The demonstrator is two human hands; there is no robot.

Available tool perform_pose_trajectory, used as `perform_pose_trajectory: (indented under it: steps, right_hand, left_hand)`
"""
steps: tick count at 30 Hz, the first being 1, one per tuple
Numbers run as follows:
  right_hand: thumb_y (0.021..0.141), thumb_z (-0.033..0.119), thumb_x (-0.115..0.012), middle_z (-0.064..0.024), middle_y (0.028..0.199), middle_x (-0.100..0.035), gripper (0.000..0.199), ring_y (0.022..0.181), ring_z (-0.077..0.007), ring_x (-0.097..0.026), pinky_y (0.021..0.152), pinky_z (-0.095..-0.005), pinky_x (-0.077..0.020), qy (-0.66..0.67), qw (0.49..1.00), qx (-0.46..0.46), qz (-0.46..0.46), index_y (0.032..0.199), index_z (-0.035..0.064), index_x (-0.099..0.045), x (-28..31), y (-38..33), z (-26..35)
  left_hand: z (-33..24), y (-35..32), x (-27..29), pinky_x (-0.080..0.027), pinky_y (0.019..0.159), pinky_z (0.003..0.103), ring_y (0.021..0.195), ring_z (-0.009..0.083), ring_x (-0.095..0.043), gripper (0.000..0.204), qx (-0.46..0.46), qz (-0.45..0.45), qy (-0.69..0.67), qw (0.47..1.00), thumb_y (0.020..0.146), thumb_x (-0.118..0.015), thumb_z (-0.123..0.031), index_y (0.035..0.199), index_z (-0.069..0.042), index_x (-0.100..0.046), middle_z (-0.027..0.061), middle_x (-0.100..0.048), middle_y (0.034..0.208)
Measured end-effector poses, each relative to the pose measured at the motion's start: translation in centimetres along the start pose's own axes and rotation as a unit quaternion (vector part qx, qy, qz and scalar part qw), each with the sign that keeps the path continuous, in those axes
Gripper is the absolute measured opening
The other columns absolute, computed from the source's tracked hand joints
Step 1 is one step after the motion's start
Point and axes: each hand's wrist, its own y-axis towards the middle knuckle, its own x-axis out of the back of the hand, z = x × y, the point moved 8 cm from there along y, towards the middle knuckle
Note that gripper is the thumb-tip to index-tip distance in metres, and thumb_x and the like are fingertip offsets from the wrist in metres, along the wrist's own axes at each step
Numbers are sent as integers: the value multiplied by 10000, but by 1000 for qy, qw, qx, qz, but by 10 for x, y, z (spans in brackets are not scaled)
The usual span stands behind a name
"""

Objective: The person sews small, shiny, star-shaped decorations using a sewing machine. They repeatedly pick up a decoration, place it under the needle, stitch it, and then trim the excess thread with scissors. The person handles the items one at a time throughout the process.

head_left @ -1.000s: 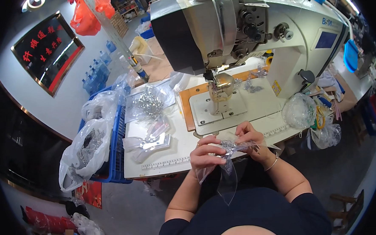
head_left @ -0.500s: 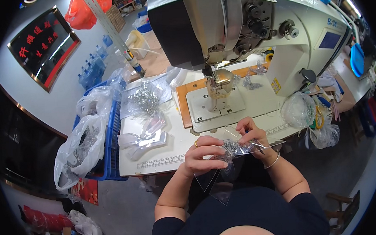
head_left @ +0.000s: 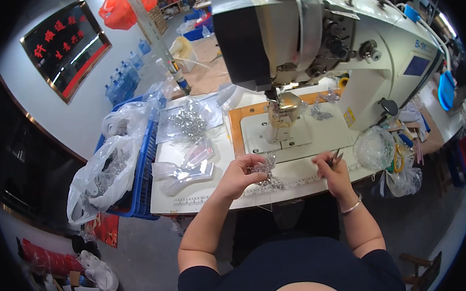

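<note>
My left hand [head_left: 241, 177] pinches a clear plastic piece with silver, glittery trim [head_left: 269, 179] over the front edge of the sewing table [head_left: 230, 190]. Thin transparent film hangs below it. To the right, my right hand [head_left: 333, 176] is closed around small dark thread snips [head_left: 337, 157], their points showing above the fingers. The sewing machine's needle area [head_left: 283, 114] stands just beyond both hands, with more silvery pieces [head_left: 321, 111] lying behind it.
Clear plastic strips [head_left: 186, 166] and a silvery heap [head_left: 188, 122] lie on the table's left. Beside it, a blue crate [head_left: 145, 168] holds plastic bags [head_left: 108, 170]. A clear round bundle [head_left: 374, 147] sits at the right, near yellow-handled scissors [head_left: 398, 158].
My hands have parted: the left moved forward with the silvery piece, while the right let go of it and moved right with the snips. The view has shifted slightly.
</note>
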Motion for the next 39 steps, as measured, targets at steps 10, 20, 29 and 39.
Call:
perform_pose_trajectory:
  steps: [10,20,29,39]
  right_hand:
    - [720,204,-731,-14,946,-637,266,825,-129,-520,640,-247,-395,-221,907,268,239,968,127,-672,-73,16,64]
    - [783,207,-674,-56,717,-655,180,638,-114,-582,649,-256,-460,-140,916,-6,375,821,31,-671,-90,4,15]
    - [625,111,-780,-58,894,-551,282,864,-180,-533,716,-308,-454,-230,939,252,37,844,77,-605,-37,13,60]
    - [725,48,-714,-82,807,-570,249,694,-167,-537,598,-273,-436,-201,944,259,-44,946,13,-607,-48,-29,45]
  left_hand:
    - [-25,-18,-51,-486,728,261,784,123,-598,476,9,102,324,940,707,-669,17,1126,19,-444,80,-618,833]
    - [-21,-19,-55,-492,731,284,785,168,-624,489,19,108,387,915,699,-680,-16,1119,7,-429,117,-641,825]
    - [-35,-26,-50,-508,679,309,729,247,-645,369,-184,-43,463,866,689,-677,-23,1009,-16,-492,120,-631,790]
    - [-40,-36,-45,-493,636,338,719,262,-613,224,-325,-201,449,808,653,-651,12,854,-38,-565,101,-612,785]
